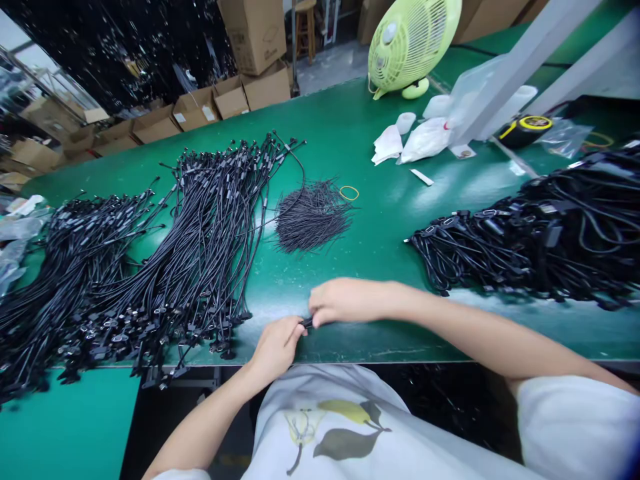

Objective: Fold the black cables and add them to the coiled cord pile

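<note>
Close to the table's front edge, my left hand [278,341] and my right hand [340,303] meet, both with fingers closed. Between them shows a short piece of black cable [307,323]; the rest of it is hidden by my fingers. Beyond my hands lies a pile of thin black twist ties [313,217]. Left of it is a large heap of straight black cables [200,227] with small plugs at their ends. On the right sits a heap of coiled, bundled black cables [540,233].
A yellow rubber band [349,193] lies beside the twist ties. Toward the back stand a green fan [413,47], white crumpled packets [425,140], a tape measure [527,130] and a slanted metal post [520,73]. Cardboard boxes [195,108] line the table's far edge.
</note>
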Tool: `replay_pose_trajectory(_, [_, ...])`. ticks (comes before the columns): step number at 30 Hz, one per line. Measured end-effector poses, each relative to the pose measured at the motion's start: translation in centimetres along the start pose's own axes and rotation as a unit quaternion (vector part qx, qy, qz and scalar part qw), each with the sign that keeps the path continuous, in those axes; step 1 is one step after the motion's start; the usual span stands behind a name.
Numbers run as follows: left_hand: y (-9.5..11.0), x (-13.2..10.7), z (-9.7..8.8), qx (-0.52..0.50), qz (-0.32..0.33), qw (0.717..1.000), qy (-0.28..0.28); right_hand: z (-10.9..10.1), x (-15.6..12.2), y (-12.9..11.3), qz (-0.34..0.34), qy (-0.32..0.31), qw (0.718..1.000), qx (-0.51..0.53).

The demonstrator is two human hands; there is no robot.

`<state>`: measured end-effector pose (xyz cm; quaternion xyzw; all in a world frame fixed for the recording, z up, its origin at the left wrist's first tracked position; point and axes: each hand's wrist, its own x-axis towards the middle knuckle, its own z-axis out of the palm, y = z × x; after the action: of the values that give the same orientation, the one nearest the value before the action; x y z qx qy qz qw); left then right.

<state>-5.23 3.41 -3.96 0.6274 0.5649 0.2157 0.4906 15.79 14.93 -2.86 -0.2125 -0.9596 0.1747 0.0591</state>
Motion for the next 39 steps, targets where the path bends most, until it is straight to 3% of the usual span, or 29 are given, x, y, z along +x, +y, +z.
replay_pose_trajectory(1, [-0.1, 0.0, -0.1, -0.044, -0.006, 0.999, 0.013, -1.0, 0.4, 2.2, 0.052, 0.047, 0.998, 0.006])
replay_pose_trajectory(2, [-0.2, 0.1, -0.3, -0.113, -0.015, 0.993, 0.026, -2.0, 0.8, 4.7, 0.157, 0.123, 0.980, -0.018])
replay_pose_trajectory(5, [-0.1, 0.6, -0.6, -0.350, -0.035, 0.933, 0.075, -3.8, 1.6, 11.3, 0.294, 0.201, 0.931, -0.076])
replay_pose_trajectory(8, [1.0, 0.7, -0.7, -0.479, -0.041, 0.872, 0.092, -3.6, 1.8, 14.7, 0.334, 0.196, 0.915, -0.117])
replay_pose_trajectory(11, [2.0, 0.3, -0.7, -0.521, -0.034, 0.847, 0.105, -2.8, 1.4, 15.0, 0.337, 0.192, 0.910, -0.150])
replay_pose_trajectory(15, [2.3, -0.1, -0.6, -0.526, -0.027, 0.841, 0.120, -2.6, 0.1, 12.2, 0.355, 0.208, 0.895, -0.173])
replay_pose_trajectory(21, [3.1, -0.1, 0.8, -0.531, -0.011, 0.839, 0.117, -1.2, -1.3, 4.1, 0.352, 0.217, 0.901, -0.135])
replay_pose_trajectory(26, [3.8, -0.5, 1.8, -0.529, -0.016, 0.842, 0.102, -0.2, -1.6, 2.4, 0.389, 0.215, 0.883, -0.153])
replay_pose_trajectory(29, [3.8, -0.8, 2.1, -0.528, -0.007, 0.843, 0.104, -0.3, -1.8, 1.5, 0.358, 0.244, 0.886, -0.164])
replay_pose_trajectory(32, [3.8, -1.0, 2.4, -0.530, 0.001, 0.842, 0.097, 0.1, -2.0, -1.0, 0.333, 0.266, 0.895, -0.130])
replay_pose_trajectory(35, [3.7, -0.8, 2.9, -0.525, 0.004, 0.846, 0.095, 1.4, -2.1, -4.5, 0.265, 0.225, 0.937, 0.026])
replay_pose_trajectory(37, [3.5, -0.5, 3.3, -0.502, 0.018, 0.858, 0.103, 2.4, -2.2, -6.7, 0.207, 0.188, 0.950, 0.136])
replay_pose_trajectory(39, [3.2, -0.3, 3.5, -0.450, 0.040, 0.884, 0.120, 2.9, -2.4, -8.4, 0.174, 0.198, 0.954, 0.144])
